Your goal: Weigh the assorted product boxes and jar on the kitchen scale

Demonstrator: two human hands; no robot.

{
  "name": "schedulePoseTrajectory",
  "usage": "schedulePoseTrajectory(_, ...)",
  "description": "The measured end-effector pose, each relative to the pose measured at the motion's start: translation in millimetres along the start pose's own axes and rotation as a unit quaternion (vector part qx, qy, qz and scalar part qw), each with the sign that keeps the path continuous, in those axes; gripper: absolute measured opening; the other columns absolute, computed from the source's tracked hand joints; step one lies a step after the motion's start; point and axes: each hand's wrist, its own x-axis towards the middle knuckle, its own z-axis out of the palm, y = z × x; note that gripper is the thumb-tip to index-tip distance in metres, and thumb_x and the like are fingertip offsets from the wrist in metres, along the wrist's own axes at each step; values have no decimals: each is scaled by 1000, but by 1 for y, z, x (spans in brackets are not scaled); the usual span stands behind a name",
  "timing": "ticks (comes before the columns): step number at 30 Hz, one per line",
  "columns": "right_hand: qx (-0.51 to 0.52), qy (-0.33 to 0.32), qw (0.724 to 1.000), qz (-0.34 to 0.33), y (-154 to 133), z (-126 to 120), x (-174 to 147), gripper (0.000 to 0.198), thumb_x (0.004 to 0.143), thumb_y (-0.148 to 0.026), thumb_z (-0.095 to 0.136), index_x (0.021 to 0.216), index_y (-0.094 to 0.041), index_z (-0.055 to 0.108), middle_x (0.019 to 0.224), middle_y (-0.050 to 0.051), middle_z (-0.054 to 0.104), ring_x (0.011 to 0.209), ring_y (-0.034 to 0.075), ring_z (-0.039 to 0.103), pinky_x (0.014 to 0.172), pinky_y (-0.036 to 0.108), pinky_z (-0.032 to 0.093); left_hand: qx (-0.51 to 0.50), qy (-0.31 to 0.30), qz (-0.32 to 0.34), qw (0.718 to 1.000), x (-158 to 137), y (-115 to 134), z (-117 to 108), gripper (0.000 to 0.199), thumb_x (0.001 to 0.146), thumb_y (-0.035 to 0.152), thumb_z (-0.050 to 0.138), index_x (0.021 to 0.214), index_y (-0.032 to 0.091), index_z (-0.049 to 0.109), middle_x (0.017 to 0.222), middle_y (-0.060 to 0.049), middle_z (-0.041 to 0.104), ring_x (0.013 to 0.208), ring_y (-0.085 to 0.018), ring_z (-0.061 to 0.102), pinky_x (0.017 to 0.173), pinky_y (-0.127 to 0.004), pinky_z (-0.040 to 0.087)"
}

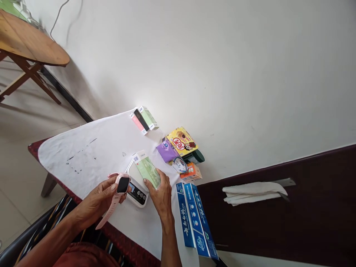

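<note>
In my left hand (104, 194) is a pink smartwatch (122, 185) with a dark square screen; its strap hangs down loose. My right hand (160, 191) has its thumb and fingers closed around the lower end of a green and white box (147, 170). That box is over the right part of a white kitchen scale (134, 171), and I cannot tell whether it rests on it. The scale's dark panel with round buttons (139, 194) shows between my two hands. Part of the scale's platform is hidden by the box.
On the white cloth (83, 159) stand slim pink, black and green boxes (144, 119). Beside the wall are a yellow box (182, 141), a purple packet (167, 150), an orange box (191, 171) and blue toothpaste boxes (194, 218). A wooden folding table (30, 39) is at far left.
</note>
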Motion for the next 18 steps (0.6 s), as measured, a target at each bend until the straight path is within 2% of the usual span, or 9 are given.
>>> schedulePoseTrajectory(3,20,-4,1000,4,0,-9,-3,73,84,-58,74,141,-16,57,135,17,66,126,34,59,108,53,48,-3,-4,-2,1000,1,-1,-3,32,89,47,79,105,19,80,99,-8,75,82,-16,58,80,-26,46)
schedulePoseTrajectory(9,28,29,999,33,5,-30,-14,69,87,-64,69,139,-20,59,139,16,63,129,34,58,104,53,50,-1,-13,-1,1000,1,-2,-3,34,88,47,81,102,16,78,95,-7,72,79,-15,57,79,-26,45)
schedulePoseTrajectory(13,21,9,999,34,9,-26,-17,71,83,-62,74,137,-18,61,137,17,65,128,35,60,105,52,50,-6,-12,-1,1000,1,-2,-2,36,87,47,82,108,18,78,95,-7,73,78,-15,58,78,-26,44)
schedulePoseTrajectory(18,30,-7,999,22,10,-12,-10,60,88,-53,68,135,-16,63,135,17,67,127,33,61,108,48,49,-22,-10,-3,1000,1,-3,-2,35,87,46,83,109,20,79,98,-6,73,81,-15,59,79,-26,44)
